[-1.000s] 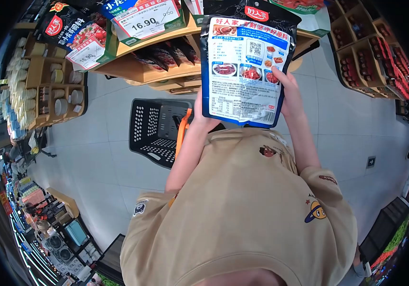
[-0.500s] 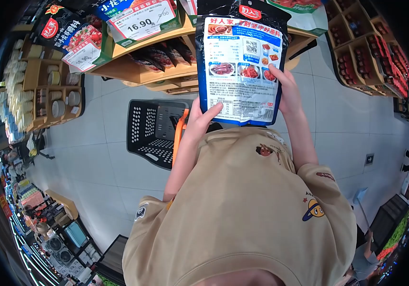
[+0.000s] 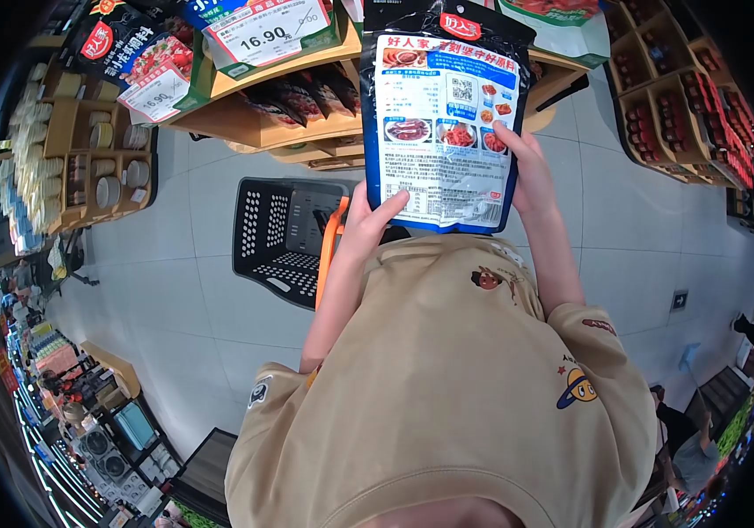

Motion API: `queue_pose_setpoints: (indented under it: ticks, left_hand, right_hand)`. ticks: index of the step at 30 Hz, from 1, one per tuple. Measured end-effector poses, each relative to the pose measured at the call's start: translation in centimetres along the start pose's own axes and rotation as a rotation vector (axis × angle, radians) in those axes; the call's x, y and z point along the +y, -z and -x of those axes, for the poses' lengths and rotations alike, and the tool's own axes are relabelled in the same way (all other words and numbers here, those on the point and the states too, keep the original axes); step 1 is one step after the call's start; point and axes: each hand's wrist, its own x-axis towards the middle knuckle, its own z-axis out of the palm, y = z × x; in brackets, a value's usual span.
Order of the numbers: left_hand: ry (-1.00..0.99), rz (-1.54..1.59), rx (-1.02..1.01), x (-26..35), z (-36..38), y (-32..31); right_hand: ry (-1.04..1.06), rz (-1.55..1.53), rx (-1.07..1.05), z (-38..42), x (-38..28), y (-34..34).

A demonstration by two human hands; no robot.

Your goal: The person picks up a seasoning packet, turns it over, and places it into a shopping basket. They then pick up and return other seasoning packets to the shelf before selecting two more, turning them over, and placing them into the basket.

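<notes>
A black and blue seasoning pouch is held upright before me, its printed back with text, a QR code and food pictures facing me. My left hand grips its lower left edge, thumb lying on the small table of figures. On the other side, my right hand clasps the right edge, thumb across the food pictures; the remaining fingers of both hands are hidden behind the pouch. A black shopping basket with an orange handle is by my left forearm; what bears the basket is hidden.
Ahead stands a wooden shelf with more pouches and a 16.90 price card. Wooden racks with jars stand left, others with red-packed goods right. Grey tiled floor lies between. Another person is at lower right.
The view has shifted slightly, and the pouch tilts a little differently in my hands. Both hands keep their hold. The person at lower right has moved somewhat.
</notes>
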Motion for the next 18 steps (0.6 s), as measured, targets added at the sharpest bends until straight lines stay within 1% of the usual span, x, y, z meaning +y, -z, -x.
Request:
queue_pose_setpoints:
  ticks: [3, 8, 12, 14, 15, 17, 18]
  left_hand:
    - [-0.003, -0.01, 0.018, -0.3, 0.2, 0.2]
    - [-0.007, -0.043, 0.032, -0.4, 0.5, 0.3]
    - [0.016, -0.012, 0.037, -0.4, 0.6, 0.4]
    - [0.012, -0.142, 0.005, -0.7, 0.9, 0.9]
    - [0.01, -0.142, 0.005, -0.8, 1.1, 1.1]
    - [-0.018, 0.351, -0.166, -1.1, 1.4, 1.8]
    - [-0.05, 0.434, -0.312, -0.5, 1.2, 1.6]
  right_hand:
    - [-0.01, 0.003, -0.031, 0.1, 0.1, 0.0]
    - [-0.014, -0.014, -0.02, 0.2, 0.4, -0.1]
    - [-0.018, -0.009, -0.021, 0.2, 0.5, 0.0]
    - [-0.062, -0.019, -0.049, 0.3, 0.6, 0.1]
    - [-0.061, -0.018, -0.05, 0.4, 0.7, 0.2]
    - [-0.113, -0.221, -0.242, 0.5, 1.1, 0.6]
    - [-0.111, -0.218, -0.243, 0.5, 1.3, 1.0]
